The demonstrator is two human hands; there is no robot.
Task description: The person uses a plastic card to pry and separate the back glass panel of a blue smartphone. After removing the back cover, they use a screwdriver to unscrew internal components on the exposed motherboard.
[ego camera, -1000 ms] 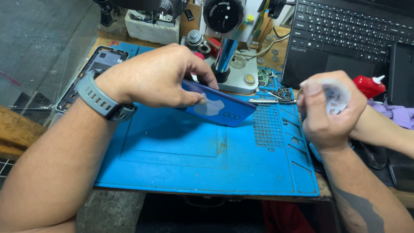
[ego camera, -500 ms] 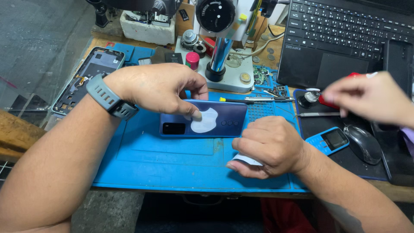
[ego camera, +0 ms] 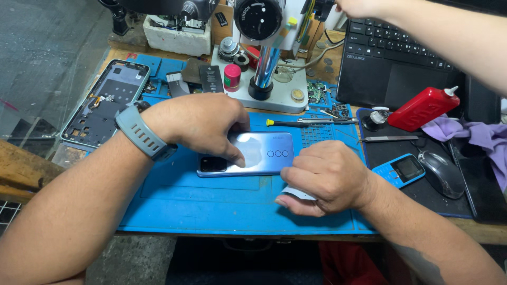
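Head view shows my left hand pressing flat, not gripping, on the blue phone mid-mat, my right hand at its four o'clock clenching a white wipe; uneven pressure could slide it toward the screwdriver at twelve.

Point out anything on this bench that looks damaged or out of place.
A stripped phone frame lies at the mat's left edge, its insides bare. The red bottle lies tipped on its side.
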